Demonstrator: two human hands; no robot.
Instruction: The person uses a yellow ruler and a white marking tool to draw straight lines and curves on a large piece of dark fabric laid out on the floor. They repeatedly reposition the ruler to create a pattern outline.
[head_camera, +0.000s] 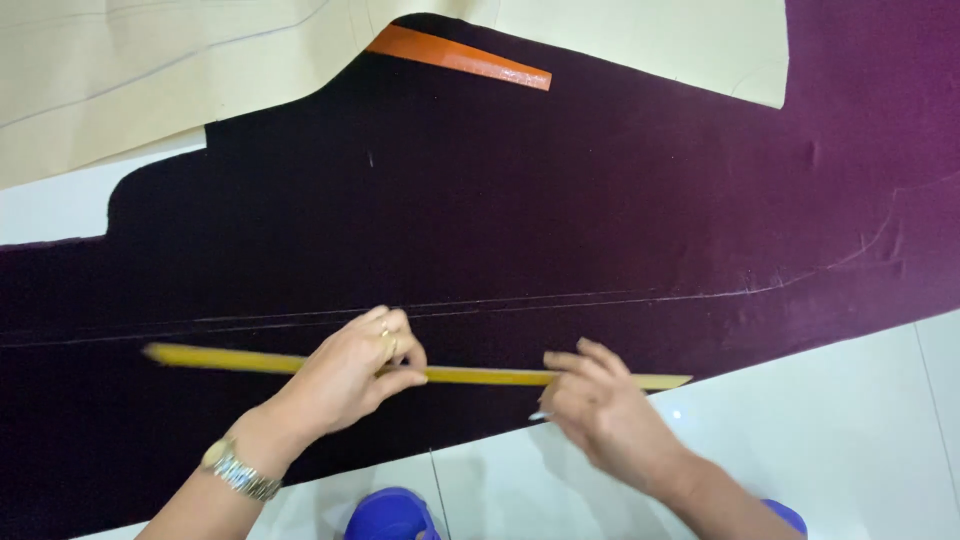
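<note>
Our left hand (350, 375) has its fingers (392, 382) pinched on the yellow ruler (480, 375), holding it flat on the dark maroon fabric (560, 200) just below a chalk line (600, 297). Right hand (600, 410) rests on the ruler's other end, fingers curled around a small pale marker, probably chalk. We judge we're aligning; next calls for a steady ruler. Pattern paper (120, 70) and orange strip (460, 57) lie above; white tiled floor (850, 440) beneath.

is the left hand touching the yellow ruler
Touching. The head view shows the left hand pressed on the yellow ruler, fingers curled over its edge, holding it flat on the dark purple fabric.
</note>
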